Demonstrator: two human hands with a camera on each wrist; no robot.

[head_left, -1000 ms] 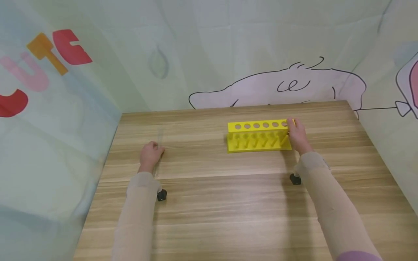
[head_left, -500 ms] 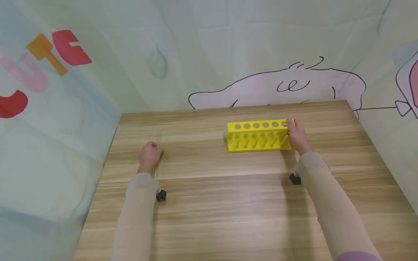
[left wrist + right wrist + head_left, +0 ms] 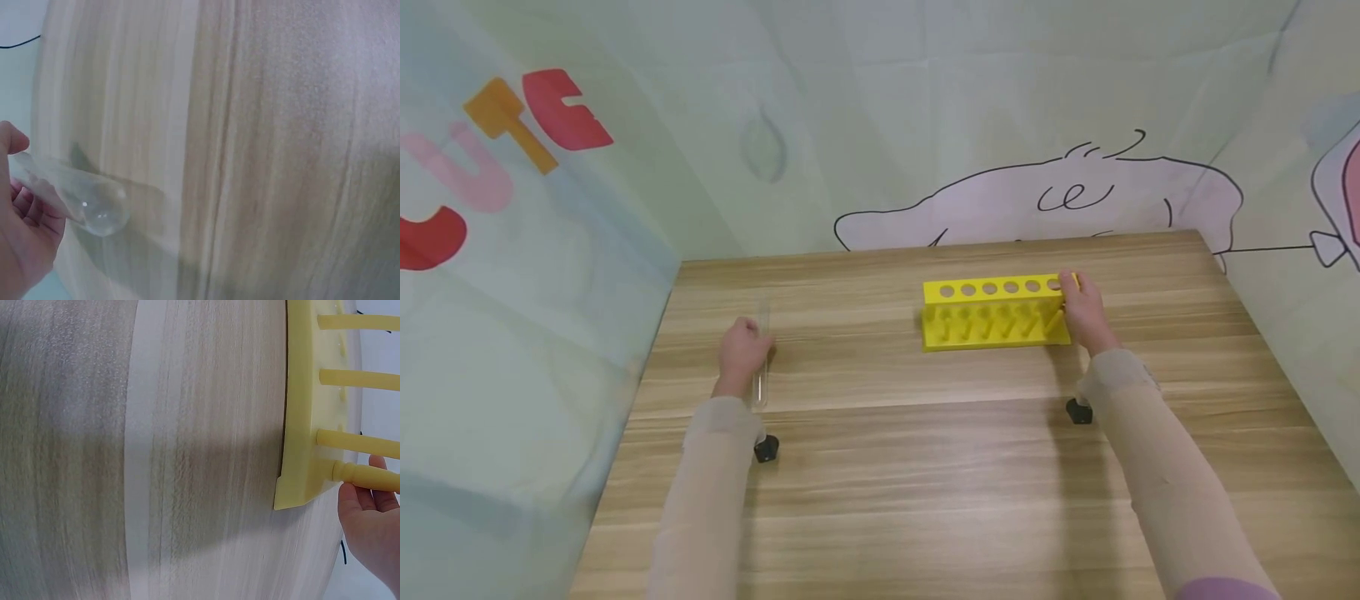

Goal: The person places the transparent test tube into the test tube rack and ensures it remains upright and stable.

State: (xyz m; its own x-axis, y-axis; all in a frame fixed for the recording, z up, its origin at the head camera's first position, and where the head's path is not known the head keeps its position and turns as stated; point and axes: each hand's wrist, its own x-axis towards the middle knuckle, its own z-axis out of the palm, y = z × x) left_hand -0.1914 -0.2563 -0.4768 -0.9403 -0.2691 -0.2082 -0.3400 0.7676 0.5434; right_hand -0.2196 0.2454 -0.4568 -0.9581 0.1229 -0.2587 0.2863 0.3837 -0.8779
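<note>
At the left of the table, my left hand (image 3: 742, 354) pinches a clear glass test tube (image 3: 761, 390) between thumb and fingers. The tube's rounded end (image 3: 105, 211) points out of the hand in the left wrist view. A yellow test tube rack (image 3: 992, 340) stands right of the middle, with a row of round holes on top and upright pegs below. My right hand (image 3: 1084, 312) grips its right end, partly covering the last hole. In the right wrist view, the fingers of the right hand (image 3: 372, 522) wrap behind the rack's end post (image 3: 369, 477).
The wood-grain table (image 3: 910, 483) reaches back to a pale printed cloth (image 3: 850, 125) that also hangs at both sides. A black piece (image 3: 766, 449) sits at the left wrist and another black piece (image 3: 1079, 412) at the right wrist.
My left hand has shifted slightly to the left with the test tube, whose lower end now shows more clearly. The right hand and the rack have stayed in place.
</note>
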